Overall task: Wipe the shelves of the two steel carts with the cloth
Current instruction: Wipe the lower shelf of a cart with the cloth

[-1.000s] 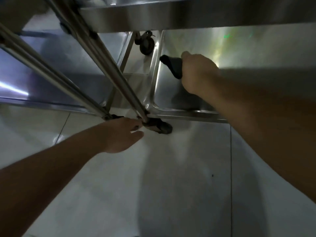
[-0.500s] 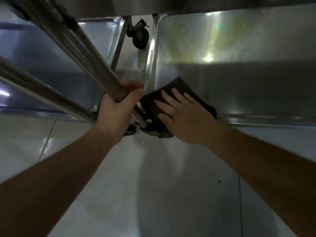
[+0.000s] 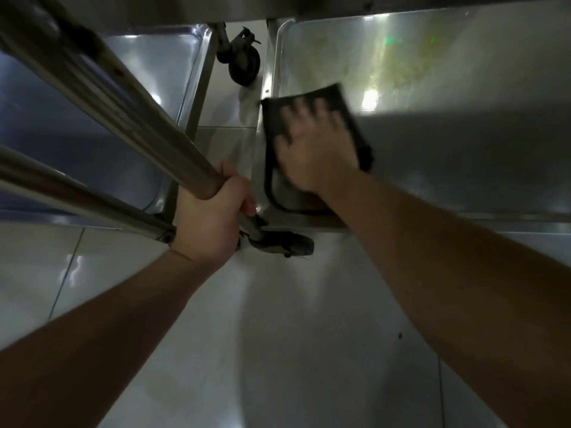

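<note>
A dark cloth [image 3: 343, 101] lies flat on the bottom shelf [image 3: 463, 143] of the right steel cart, near its left rim. My right hand [image 3: 312, 149] presses on the cloth with spread, straight fingers; it is blurred by motion. My left hand [image 3: 210, 211] grips the cart's upright post [image 3: 129, 109] low down, just above a caster wheel [image 3: 284, 244]. The bottom shelf of the left cart [image 3: 102, 128] shows behind the posts.
A second post [image 3: 61, 193] slants across the lower left. Another caster [image 3: 241, 61] stands in the narrow gap between the two carts. An upper shelf edge [image 3: 370, 4] overhangs at the top. Pale tiled floor [image 3: 278, 350] fills the foreground.
My left hand rose from the floor and took hold of the post. My right hand laid the cloth flat on the right cart's bottom shelf and slid it farther in along the left rim.
</note>
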